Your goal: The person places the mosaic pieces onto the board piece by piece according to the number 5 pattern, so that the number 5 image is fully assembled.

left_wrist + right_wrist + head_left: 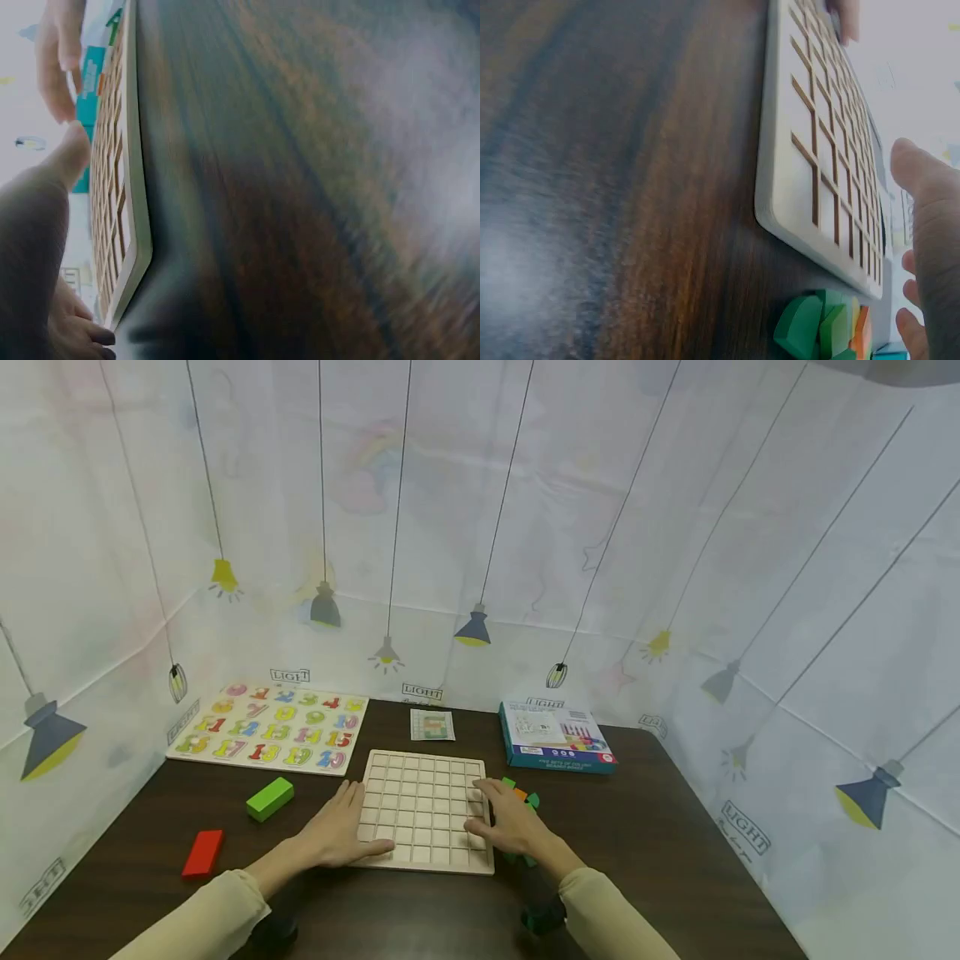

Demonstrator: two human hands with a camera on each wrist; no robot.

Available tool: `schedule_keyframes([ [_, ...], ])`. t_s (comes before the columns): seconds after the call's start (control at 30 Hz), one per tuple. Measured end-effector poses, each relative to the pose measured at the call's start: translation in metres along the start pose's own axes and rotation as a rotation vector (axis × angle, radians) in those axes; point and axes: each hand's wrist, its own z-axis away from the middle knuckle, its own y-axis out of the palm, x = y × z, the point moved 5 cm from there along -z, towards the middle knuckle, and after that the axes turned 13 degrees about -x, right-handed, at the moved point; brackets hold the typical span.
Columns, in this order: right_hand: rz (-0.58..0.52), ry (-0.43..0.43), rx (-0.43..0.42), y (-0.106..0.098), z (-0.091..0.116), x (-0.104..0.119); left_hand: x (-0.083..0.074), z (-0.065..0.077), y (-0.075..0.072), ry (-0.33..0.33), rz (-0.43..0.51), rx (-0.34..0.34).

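Observation:
A pale wooden grid board [420, 810] lies flat on the dark table, its squares bare. My left hand [333, 831] is at the board's left edge, with fingers extended along that side and the thumb reaching over the front left corner. Over the right edge is my right hand [513, 821], its fingers loosely spread and its thumb pointing across the grid. In the right wrist view the right thumb [922, 169] appears raised off the board. Neither hand grips anything. Small green and orange blocks [829, 326] lie beside the board's right side, partly hidden by the right hand in the head view.
A number puzzle board [273, 731] lies at the back left. Left of the grid are a light green block [270, 799] and a red block [202, 853]. Behind it are a small patterned card packet [432, 725] and a teal game box [555, 739]. Printed curtains [480, 527] enclose the table.

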Motion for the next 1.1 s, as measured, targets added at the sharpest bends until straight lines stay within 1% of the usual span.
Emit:
schedule_keyframes([
  [0.1, -0.063, 0.052, -0.041, 0.001, 0.0, -0.008, 0.001, 0.005, 0.005, -0.037, 0.074, 0.023],
  [0.23, -0.089, 0.088, -0.088, 0.001, -0.003, -0.014, 0.002, 0.01, 0.006, -0.048, 0.122, 0.023],
  [0.33, -0.081, 0.116, -0.11, 0.005, -0.004, -0.021, 0.004, 0.013, 0.008, -0.044, 0.13, 0.022],
  [0.43, -0.088, 0.153, -0.147, 0.007, -0.007, -0.03, 0.006, 0.014, 0.009, -0.035, 0.14, 0.0],
  [0.5, -0.094, 0.181, -0.186, 0.007, -0.01, -0.038, 0.007, 0.014, 0.009, -0.024, 0.13, -0.011],
  [0.57, -0.11, 0.198, -0.243, 0.004, -0.013, -0.047, 0.007, 0.014, 0.009, -0.017, 0.116, -0.019],
  [0.67, -0.123, 0.223, -0.332, -0.001, -0.018, -0.06, 0.006, 0.016, 0.009, -0.014, 0.099, -0.018],
  [0.73, -0.13, 0.249, -0.371, -0.003, -0.02, -0.069, 0.004, 0.017, 0.008, -0.017, 0.097, -0.012],
  [0.8, -0.106, 0.278, -0.384, -0.004, -0.021, -0.077, 0.002, 0.017, 0.005, -0.014, 0.116, -0.014],
  [0.87, -0.085, 0.294, -0.373, -0.002, -0.022, -0.085, 0.0, 0.018, 0.003, -0.013, 0.117, -0.01],
  [0.97, -0.059, 0.293, -0.366, 0.001, -0.023, -0.091, 0.0, 0.02, 0.001, -0.013, 0.104, -0.006],
  [1.1, -0.067, 0.3, -0.383, 0.003, -0.026, -0.095, 0.002, 0.02, 0.0, -0.017, 0.086, 0.002],
])
